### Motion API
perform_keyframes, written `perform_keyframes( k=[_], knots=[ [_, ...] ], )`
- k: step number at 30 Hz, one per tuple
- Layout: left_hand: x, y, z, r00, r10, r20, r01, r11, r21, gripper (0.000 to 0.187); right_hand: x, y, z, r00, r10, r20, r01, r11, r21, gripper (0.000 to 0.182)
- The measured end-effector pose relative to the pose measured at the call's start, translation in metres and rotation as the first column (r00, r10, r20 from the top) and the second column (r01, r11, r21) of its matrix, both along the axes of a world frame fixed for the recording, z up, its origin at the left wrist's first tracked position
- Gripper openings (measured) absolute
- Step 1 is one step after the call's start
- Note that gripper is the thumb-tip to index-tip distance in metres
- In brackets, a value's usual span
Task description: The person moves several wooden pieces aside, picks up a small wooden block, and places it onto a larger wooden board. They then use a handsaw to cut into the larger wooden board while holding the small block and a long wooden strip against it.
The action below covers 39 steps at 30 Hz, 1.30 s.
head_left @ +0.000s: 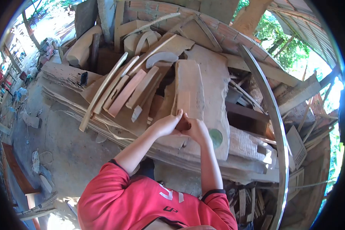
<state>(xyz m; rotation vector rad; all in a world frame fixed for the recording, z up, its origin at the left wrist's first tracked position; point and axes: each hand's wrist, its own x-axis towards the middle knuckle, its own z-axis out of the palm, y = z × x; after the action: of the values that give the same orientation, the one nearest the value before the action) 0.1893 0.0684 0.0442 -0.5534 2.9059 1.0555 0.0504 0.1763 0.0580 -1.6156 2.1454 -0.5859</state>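
Note:
My left hand (168, 125) and my right hand (197, 129) are close together at the near end of a thick wooden board (188, 86). Both are closed on that end, with the thumbs on top and nearly touching; the fingers underneath are mostly hidden. The board points away from me over a stack of wide, rough-edged slabs (214, 73). Left of it lie a pinkish wooden strip (127, 93), a lighter strip (142, 89) and a curved grey-brown piece (161, 58). A round greenish disc (216, 138) is just right of my right hand.
A long curved beam (270, 103) rises along the right side. Behind the slabs runs a low brick wall (172, 10). More scrap wood (253, 203) is piled at lower right. On the left, a dirt floor (71, 153) holds scattered pieces and a dark reddish plank (19, 168).

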Motion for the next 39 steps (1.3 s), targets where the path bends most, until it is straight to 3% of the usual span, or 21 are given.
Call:
perform_keyframes(
  k=[3, 5, 6, 8, 14, 24, 26, 28, 29, 30, 31, 32, 33, 34, 35, 38, 39],
  knots=[
    [0.029, 0.050, -0.003, 0.999, -0.006, -0.032, 0.006, 1.000, -0.003, 0.098, 0.029, 0.052, 0.003, 0.998, 0.013, -0.061, -0.014, 1.000, -0.011, 0.074],
    [0.045, 0.076, -0.014, 0.988, -0.017, -0.154, 0.011, 0.999, -0.039, 0.098, 0.043, 0.079, 0.001, 0.998, 0.016, -0.056, -0.018, 1.000, -0.024, 0.075],
    [0.049, 0.088, -0.010, 0.989, -0.019, -0.150, 0.014, 0.999, -0.037, 0.098, 0.048, 0.090, -0.001, 0.999, 0.014, -0.052, -0.015, 1.000, -0.022, 0.075],
    [0.056, 0.105, 0.006, 1.000, 0.016, 0.017, -0.016, 1.000, 0.005, 0.097, 0.054, 0.103, -0.003, 1.000, 0.026, -0.012, -0.026, 1.000, -0.007, 0.074],
    [0.054, 0.095, 0.004, 0.998, 0.022, 0.053, -0.021, 0.999, -0.027, 0.097, 0.050, 0.089, -0.001, 0.998, 0.052, 0.031, -0.052, 0.998, -0.026, 0.074],
    [-0.002, -0.036, 0.007, 0.998, 0.051, 0.033, -0.054, 0.996, 0.071, 0.090, 0.001, -0.041, 0.008, 0.995, 0.033, -0.095, -0.024, 0.995, 0.093, 0.073],
    [-0.026, -0.077, -0.007, 0.999, 0.036, -0.037, -0.036, 0.999, -0.017, 0.068, -0.025, -0.084, -0.001, 0.994, 0.029, -0.108, -0.018, 0.994, 0.104, 0.066],
    [-0.077, -0.150, -0.119, 0.928, 0.151, -0.340, 0.034, 0.875, 0.482, 0.045, -0.052, -0.128, -0.006, 0.982, 0.028, -0.187, -0.014, 0.997, 0.076, 0.058],
    [-0.094, -0.172, -0.125, 0.888, 0.222, -0.403, 0.043, 0.833, 0.552, 0.044, -0.069, -0.150, -0.015, 0.982, 0.035, -0.186, -0.024, 0.998, 0.061, 0.056],
    [-0.098, -0.183, -0.082, 0.974, 0.073, -0.215, -0.030, 0.980, 0.196, 0.043, -0.084, -0.173, -0.019, 0.981, 0.042, -0.187, -0.034, 0.998, 0.044, 0.055],
    [-0.110, -0.200, -0.067, 0.959, 0.204, -0.197, -0.024, 0.752, 0.658, 0.059, -0.094, -0.193, -0.016, 0.978, 0.027, -0.209, -0.019, 0.999, 0.037, 0.055],
    [-0.121, -0.214, -0.057, 0.946, 0.306, -0.112, 0.007, 0.325, 0.946, 0.083, -0.103, -0.210, -0.014, 0.973, 0.011, -0.231, -0.004, 1.000, 0.031, 0.055],
    [-0.125, -0.222, -0.043, 0.967, 0.188, -0.173, -0.037, 0.774, 0.633, 0.081, -0.111, -0.224, -0.014, 0.973, 0.004, -0.232, 0.003, 0.999, 0.032, 0.055],
    [-0.130, -0.232, -0.036, 0.985, 0.054, -0.165, -0.033, 0.992, 0.125, 0.080, -0.119, -0.237, -0.014, 0.975, -0.019, -0.220, 0.034, 0.997, 0.067, 0.055],
    [-0.143, -0.248, -0.054, 0.970, 0.043, -0.240, -0.012, 0.992, 0.126, 0.075, -0.125, -0.247, -0.015, 0.978, -0.043, -0.206, 0.065, 0.993, 0.100, 0.056],
    [-0.151, -0.255, -0.045, 0.978, 0.004, -0.208, 0.010, 0.998, 0.069, 0.077, -0.135, -0.258, -0.015, 0.969, -0.010, -0.248, 0.044, 0.990, 0.133, 0.056],
    [-0.146, -0.246, -0.024, 0.993, 0.041, -0.111, -0.037, 0.999, 0.038, 0.090, -0.135, -0.257, -0.017, 0.967, 0.019, -0.252, -0.001, 0.997, 0.073, 0.057]
  ],
)
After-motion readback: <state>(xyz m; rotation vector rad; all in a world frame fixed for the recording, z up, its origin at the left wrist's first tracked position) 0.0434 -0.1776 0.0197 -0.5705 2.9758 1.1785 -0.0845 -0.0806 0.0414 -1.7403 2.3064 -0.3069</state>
